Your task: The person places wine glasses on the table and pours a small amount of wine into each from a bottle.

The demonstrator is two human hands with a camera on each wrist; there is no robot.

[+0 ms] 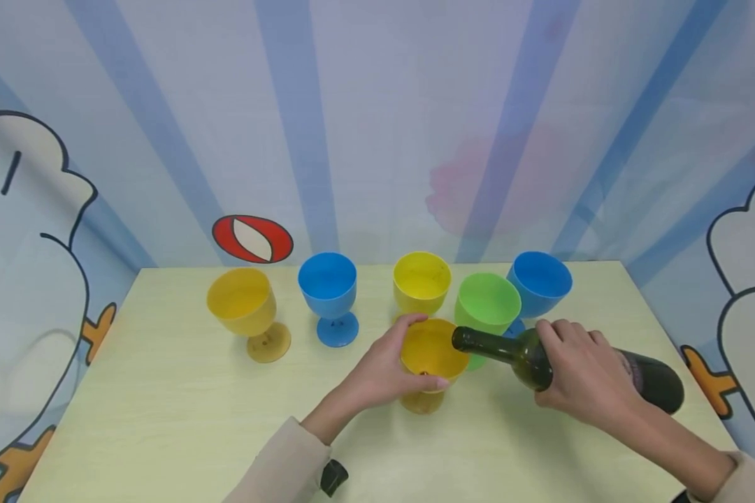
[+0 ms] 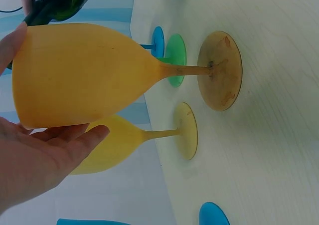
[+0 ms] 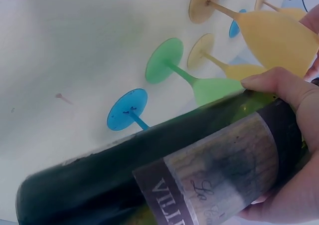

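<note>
My left hand (image 1: 386, 367) holds an orange-yellow plastic goblet (image 1: 437, 356) by its bowl, thumb on the near side and fingers on the far side. In the left wrist view, the round foot (image 2: 220, 70) of this goblet appears to rest on the table. My right hand (image 1: 581, 370) grips a dark green wine bottle (image 1: 651, 381) around its shoulder. The bottle lies tilted nearly level, its mouth at the goblet's right rim. A paper label (image 3: 224, 165) shows in the right wrist view. Whether any liquid flows, I cannot tell.
Behind the held goblet stand a yellow goblet (image 1: 421, 279), a green goblet (image 1: 487, 300) and a blue goblet (image 1: 540, 279). Farther left are another blue goblet (image 1: 328, 283) and an orange-yellow goblet (image 1: 244, 300). A printed backdrop (image 1: 377, 140) borders the pale table (image 1: 163, 419).
</note>
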